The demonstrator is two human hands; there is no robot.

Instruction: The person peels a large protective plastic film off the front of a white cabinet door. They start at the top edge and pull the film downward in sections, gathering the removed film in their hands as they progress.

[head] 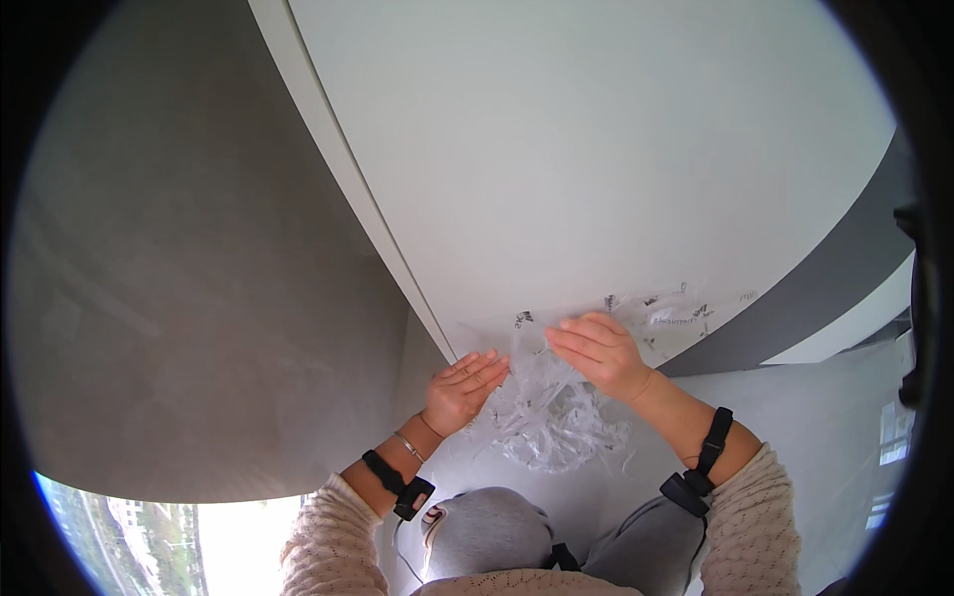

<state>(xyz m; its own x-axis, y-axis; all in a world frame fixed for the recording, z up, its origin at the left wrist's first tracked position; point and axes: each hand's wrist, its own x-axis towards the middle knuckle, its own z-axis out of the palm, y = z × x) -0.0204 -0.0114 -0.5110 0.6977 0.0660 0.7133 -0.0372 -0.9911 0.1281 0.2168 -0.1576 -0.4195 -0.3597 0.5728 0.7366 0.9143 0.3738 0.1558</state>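
Observation:
A clear plastic film (667, 316) with dark printing lies along the lower edge of a large white panel (566, 164). Below that edge it hangs in a crumpled bunch (559, 428). My right hand (604, 354) grips the film at the panel's edge, its fingers bent and pointing left. To its left, by the panel's lower corner, is my left hand (466, 391), fingers straight and close together, the tips at the film's side. The left thumb and palm are hidden, so any grip there cannot be made out.
A broad grey surface (201, 261) stands to the left of the panel. On the right runs a dark grey band (835, 261). Pale glossy floor (805, 439) lies below, beside my grey-clad knees (484, 529). Black straps with small devices (414, 498) circle both forearms.

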